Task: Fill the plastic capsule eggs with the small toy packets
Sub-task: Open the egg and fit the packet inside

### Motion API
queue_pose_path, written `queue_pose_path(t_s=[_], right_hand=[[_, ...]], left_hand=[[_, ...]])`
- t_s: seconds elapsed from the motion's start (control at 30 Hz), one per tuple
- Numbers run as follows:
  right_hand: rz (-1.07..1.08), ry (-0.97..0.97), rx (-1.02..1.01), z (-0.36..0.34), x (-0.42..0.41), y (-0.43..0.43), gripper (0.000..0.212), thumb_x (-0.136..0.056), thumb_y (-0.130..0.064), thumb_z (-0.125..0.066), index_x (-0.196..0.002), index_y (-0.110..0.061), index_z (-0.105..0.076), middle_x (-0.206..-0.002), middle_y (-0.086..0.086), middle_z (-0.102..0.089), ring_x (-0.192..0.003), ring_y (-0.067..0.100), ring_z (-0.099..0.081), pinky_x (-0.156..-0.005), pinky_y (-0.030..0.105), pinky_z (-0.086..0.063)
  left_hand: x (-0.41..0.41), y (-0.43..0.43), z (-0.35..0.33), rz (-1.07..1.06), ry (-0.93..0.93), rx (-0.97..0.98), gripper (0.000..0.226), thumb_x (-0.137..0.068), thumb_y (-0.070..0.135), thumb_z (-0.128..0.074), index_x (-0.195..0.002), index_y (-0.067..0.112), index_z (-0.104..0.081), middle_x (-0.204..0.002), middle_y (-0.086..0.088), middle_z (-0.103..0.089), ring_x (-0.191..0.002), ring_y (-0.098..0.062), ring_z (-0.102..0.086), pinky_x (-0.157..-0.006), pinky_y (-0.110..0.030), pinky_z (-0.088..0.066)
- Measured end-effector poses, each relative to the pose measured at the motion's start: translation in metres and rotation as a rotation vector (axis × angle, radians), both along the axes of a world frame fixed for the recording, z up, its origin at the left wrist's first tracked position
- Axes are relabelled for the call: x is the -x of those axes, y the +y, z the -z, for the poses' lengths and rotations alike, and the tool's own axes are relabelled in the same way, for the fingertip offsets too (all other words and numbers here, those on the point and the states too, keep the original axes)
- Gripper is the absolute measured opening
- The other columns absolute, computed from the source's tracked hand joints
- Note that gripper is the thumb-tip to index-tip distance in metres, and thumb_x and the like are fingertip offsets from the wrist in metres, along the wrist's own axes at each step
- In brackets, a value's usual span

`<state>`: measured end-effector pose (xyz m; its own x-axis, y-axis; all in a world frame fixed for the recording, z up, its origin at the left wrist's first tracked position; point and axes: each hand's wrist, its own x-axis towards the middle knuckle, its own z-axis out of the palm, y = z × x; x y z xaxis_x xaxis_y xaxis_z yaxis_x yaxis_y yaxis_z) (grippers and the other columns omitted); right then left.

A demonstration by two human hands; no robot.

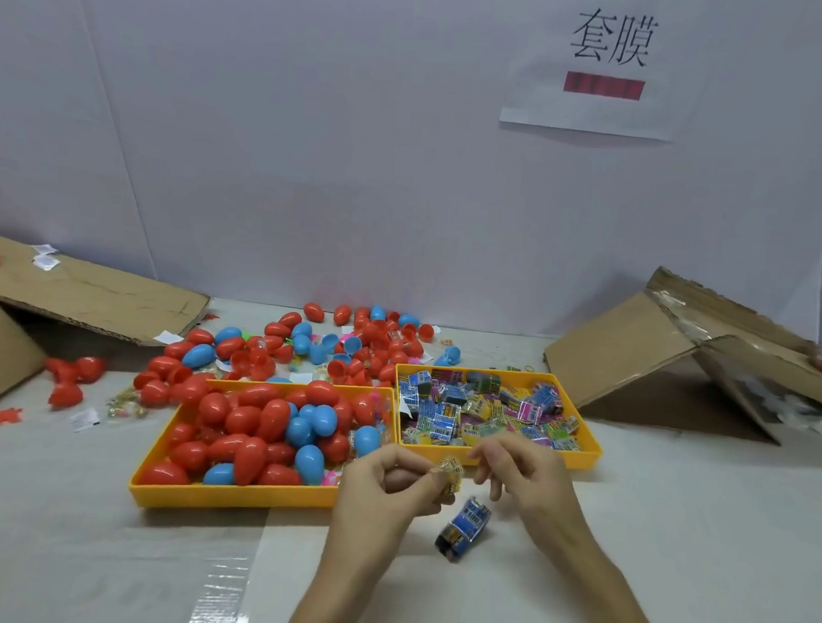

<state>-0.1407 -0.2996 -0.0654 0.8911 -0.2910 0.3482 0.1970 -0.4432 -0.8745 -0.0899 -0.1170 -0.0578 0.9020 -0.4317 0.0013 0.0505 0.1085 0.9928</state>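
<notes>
Blue packet (pixel 463 532): tilted on the desk (pixel 106 557), just nearer than both hands.
Left hand (pixel 387 487): fingers curled, pinching a small yellow packet (pixel 450 473) at the fingertips.
Right hand (pixel 519 476): fingers curled just right of that packet; I cannot tell if they touch it.
Left tray (pixel 231 496): yellow, heaped with red and blue eggs (pixel 253 427).
Right tray (pixel 586 453): yellow, against the left tray, full of toy packets (pixel 480 408).
Loose eggs (pixel 351 341): scattered beyond the trays, some open.
Cardboard (pixel 94 297): far left.
Paper sign (pixel 598 70): on the far wall.
</notes>
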Motion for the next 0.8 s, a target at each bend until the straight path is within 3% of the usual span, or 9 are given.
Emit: queue_pose_path(t_s=[0.17, 0.27, 0.5, 0.8], right_hand=[[-0.217, 0.059, -0.193, -0.001, -0.002, 0.006, 0.019, -0.082, -0.04, -0.072, -0.085, -0.022, -0.074, -0.074, 0.003, -0.068, -0.064, 0.016, -0.062, -0.061, 0.024, -0.05], [-0.2, 0.063, -0.252, -0.001, -0.003, 0.009, 0.015, -0.075, -0.035, -0.078, -0.077, -0.021, -0.074, -0.073, 0.004, -0.068, -0.069, 0.015, -0.064, -0.064, 0.024, -0.051], [-0.169, 0.097, -0.321, 0.0, 0.001, 0.009, 0.009, -0.078, -0.025, -0.074, -0.078, -0.016, -0.077, -0.073, 0.004, -0.067, -0.07, 0.014, -0.062, -0.067, 0.025, -0.051], [-0.293, 0.137, -0.268, -0.002, 0.012, 0.015, 0.012, -0.083, -0.027, -0.073, -0.082, -0.015, -0.073, -0.073, -0.001, -0.059, -0.07, 0.013, -0.055, -0.066, 0.023, -0.047]], left_hand=[[-0.003, -0.009, 0.001, -0.015, -0.027, 0.013, 0.007, -0.089, 0.006, -0.073, -0.086, 0.0, -0.071, -0.075, -0.012, -0.076, -0.074, -0.024, -0.076, -0.068, -0.029, -0.062], [-0.004, -0.011, 0.001, -0.008, -0.053, 0.025, 0.008, -0.09, 0.004, -0.071, -0.085, -0.002, -0.069, -0.075, -0.013, -0.076, -0.074, -0.026, -0.076, -0.066, -0.028, -0.061], [0.0, 0.001, 0.002, 0.029, -0.091, 0.02, 0.007, -0.09, 0.012, -0.073, -0.091, 0.006, -0.074, -0.083, -0.008, -0.077, -0.079, -0.022, -0.076, -0.069, -0.026, -0.06], [0.0, 0.005, 0.004, 0.012, -0.218, -0.058, 0.006, -0.092, 0.005, -0.069, -0.087, 0.008, -0.072, -0.074, -0.008, -0.075, -0.072, -0.02, -0.074, -0.065, -0.024, -0.059]])
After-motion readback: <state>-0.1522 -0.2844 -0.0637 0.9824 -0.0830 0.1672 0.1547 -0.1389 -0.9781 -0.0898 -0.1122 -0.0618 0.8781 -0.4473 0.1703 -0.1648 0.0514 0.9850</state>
